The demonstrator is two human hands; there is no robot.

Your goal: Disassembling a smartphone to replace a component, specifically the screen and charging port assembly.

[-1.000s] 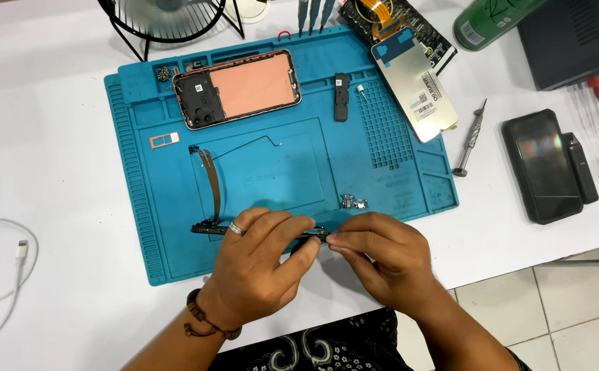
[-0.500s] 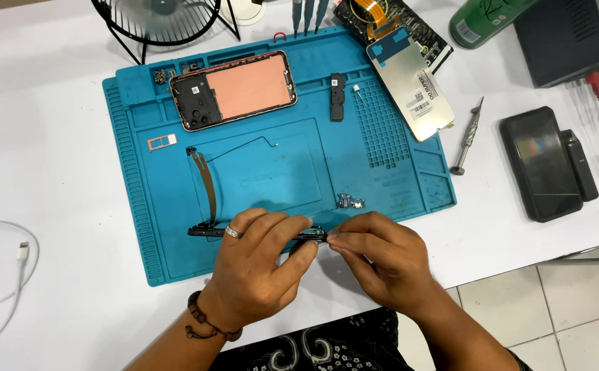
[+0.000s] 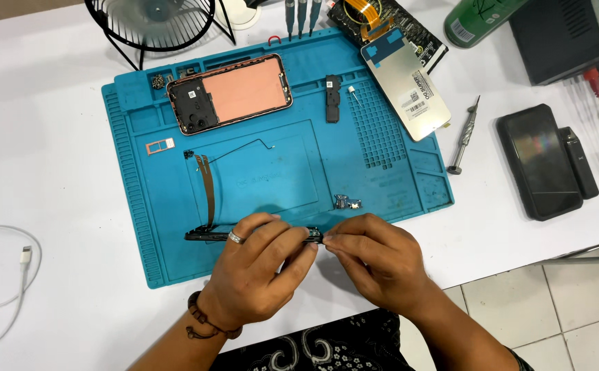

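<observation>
My left hand (image 3: 258,268), with a ring and a bead bracelet, and my right hand (image 3: 375,264) meet at the near edge of the blue repair mat (image 3: 141,206). Both pinch a thin black strip-shaped phone part (image 3: 206,235) that lies along that edge; a brown flex ribbon (image 3: 208,189) runs up from it. The fingertips hide the part's right end. An opened phone body (image 3: 234,93) with a copper-coloured inside lies at the mat's far left. A small connector piece (image 3: 347,203) sits just beyond my right hand.
A black module (image 3: 332,106) and a SIM tray (image 3: 160,145) lie on the mat. A phone screen (image 3: 406,89), screwdriver (image 3: 464,134), dark phone (image 3: 540,161), small fan (image 3: 151,24), green can (image 3: 481,20) and white cable (image 3: 10,264) surround it on the white table (image 3: 38,137).
Both hands stay pinched on the black strip at the mat's near edge; only the fingers shift slightly. The view has drifted a little.
</observation>
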